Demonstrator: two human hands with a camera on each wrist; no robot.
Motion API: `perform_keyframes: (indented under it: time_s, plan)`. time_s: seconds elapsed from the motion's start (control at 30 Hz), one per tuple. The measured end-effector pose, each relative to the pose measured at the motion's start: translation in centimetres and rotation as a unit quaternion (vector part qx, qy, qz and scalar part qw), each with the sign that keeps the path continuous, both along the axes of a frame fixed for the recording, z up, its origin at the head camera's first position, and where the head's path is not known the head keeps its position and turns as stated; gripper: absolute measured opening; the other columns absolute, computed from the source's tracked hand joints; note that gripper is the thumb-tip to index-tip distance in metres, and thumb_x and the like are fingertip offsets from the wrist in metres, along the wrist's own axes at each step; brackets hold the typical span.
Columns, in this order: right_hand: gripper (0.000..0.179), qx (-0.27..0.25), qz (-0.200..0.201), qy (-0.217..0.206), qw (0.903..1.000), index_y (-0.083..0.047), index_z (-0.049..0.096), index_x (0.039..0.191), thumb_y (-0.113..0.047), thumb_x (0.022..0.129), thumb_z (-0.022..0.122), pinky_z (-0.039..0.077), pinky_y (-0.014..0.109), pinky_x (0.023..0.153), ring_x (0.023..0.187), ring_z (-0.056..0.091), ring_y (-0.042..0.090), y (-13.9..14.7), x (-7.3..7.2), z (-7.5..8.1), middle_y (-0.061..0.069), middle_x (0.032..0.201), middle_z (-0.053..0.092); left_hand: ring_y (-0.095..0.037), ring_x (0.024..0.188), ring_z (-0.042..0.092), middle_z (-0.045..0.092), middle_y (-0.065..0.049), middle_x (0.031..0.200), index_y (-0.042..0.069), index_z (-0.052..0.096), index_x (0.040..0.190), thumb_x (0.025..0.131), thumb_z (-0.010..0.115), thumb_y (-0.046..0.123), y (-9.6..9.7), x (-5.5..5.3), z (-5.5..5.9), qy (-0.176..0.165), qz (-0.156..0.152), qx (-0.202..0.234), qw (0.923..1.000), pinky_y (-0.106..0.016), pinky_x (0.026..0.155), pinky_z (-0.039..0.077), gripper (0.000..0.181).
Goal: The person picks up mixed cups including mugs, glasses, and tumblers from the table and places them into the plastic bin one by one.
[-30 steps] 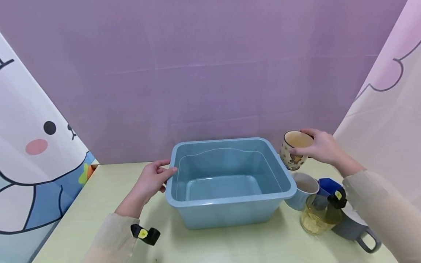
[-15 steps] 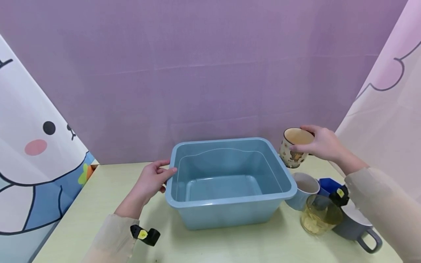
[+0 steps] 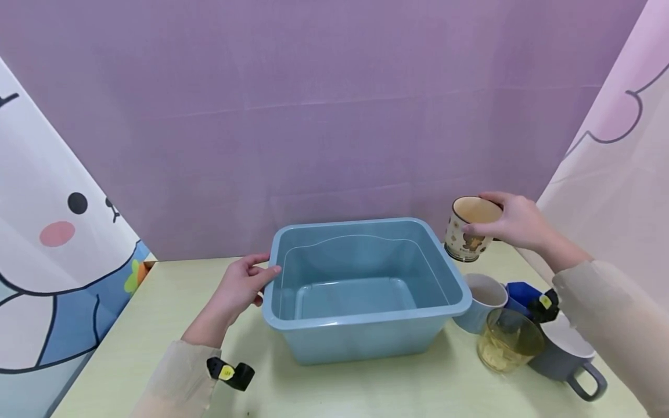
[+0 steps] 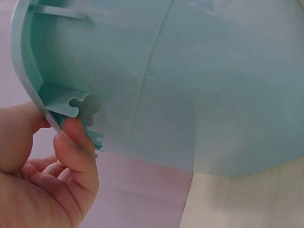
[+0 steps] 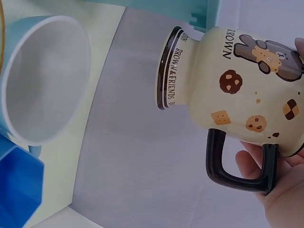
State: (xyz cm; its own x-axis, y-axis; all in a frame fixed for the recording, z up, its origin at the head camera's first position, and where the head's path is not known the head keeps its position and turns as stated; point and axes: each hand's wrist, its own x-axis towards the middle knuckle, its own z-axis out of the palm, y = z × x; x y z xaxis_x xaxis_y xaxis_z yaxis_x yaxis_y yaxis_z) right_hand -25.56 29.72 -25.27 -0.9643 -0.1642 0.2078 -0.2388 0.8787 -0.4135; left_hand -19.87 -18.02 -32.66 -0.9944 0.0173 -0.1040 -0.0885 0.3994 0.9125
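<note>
A cream mug [image 3: 462,235] with bear and cookie pictures is held by its rim in my right hand [image 3: 514,223], raised beyond the tub's right back corner. Its black handle [image 5: 242,183] shows in the right wrist view, beside the palm and not gripped. My left hand [image 3: 243,287] pinches the left rim of a light blue plastic tub [image 3: 360,322]; the thumb lies over the rim and the fingers curl beneath it, as the left wrist view shows. Inside the tub only its bare bottom shows.
Right of the tub stand a light blue mug [image 3: 473,313], a blue angular cup [image 3: 520,296], a yellowish glass [image 3: 504,345] and a dark grey mug [image 3: 556,357], close together. A purple cloth [image 3: 334,116] hangs behind the table [image 3: 366,389].
My right hand has lifted the cream mug slightly higher and away from the other cups. The left hand and the tub have stayed in place.
</note>
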Motion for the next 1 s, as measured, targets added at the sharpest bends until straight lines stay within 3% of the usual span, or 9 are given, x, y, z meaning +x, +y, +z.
perform_keyframes:
  time_s: [0.27, 0.57, 0.8, 1.0]
  plan:
    - [0.091, 0.005, -0.002, 0.005, 1.0000, 0.001, 0.039, 0.141, -0.052, 0.074, 0.073, 0.046, 0.055, 0.081, 0.111, 0.051, 0.041, -0.3, 0.2, 0.6, 0.028, 0.134, 0.048, -0.014, 0.063, 0.056, 0.064, -0.007, 0.085, 0.005, 0.040, 0.139, 0.092, 0.061, 0.030, -0.1, 0.0, -0.1, 0.000, 0.002, 0.008, 1.0000, -0.027, 0.052, 0.048, 0.057]
    - [0.089, 0.005, -0.004, 0.009, 0.9999, 0.000, 0.042, 0.139, -0.050, 0.073, 0.075, 0.044, 0.035, 0.066, 0.098, 0.055, 0.035, -0.5, 0.4, 1.3, 0.026, 0.126, 0.054, -0.014, 0.063, 0.057, 0.064, -0.008, 0.084, 0.006, 0.039, 0.141, 0.092, 0.061, 0.032, -0.2, 0.0, -0.1, -0.001, -0.001, 0.008, 1.0000, -0.027, 0.052, 0.049, 0.060]
    - [0.090, -0.007, -0.005, 0.003, 1.0000, -0.002, 0.041, 0.140, -0.050, 0.073, 0.075, 0.048, 0.032, 0.059, 0.093, 0.056, 0.033, -0.8, 0.5, 1.8, 0.025, 0.121, 0.056, -0.015, 0.063, 0.057, 0.064, -0.008, 0.083, 0.006, 0.040, 0.140, 0.092, 0.061, 0.031, -0.2, -0.1, -0.1, -0.001, -0.001, 0.007, 1.0000, -0.027, 0.052, 0.049, 0.059]
    - [0.090, -0.002, -0.005, 0.001, 1.0000, -0.003, 0.041, 0.141, -0.052, 0.073, 0.075, 0.046, 0.032, 0.063, 0.096, 0.056, 0.033, -1.2, 0.5, 2.3, 0.024, 0.122, 0.056, -0.015, 0.063, 0.057, 0.063, -0.008, 0.083, 0.006, 0.040, 0.140, 0.091, 0.061, 0.032, -0.2, -0.2, 0.0, -0.001, 0.001, 0.005, 1.0000, -0.027, 0.052, 0.049, 0.059]
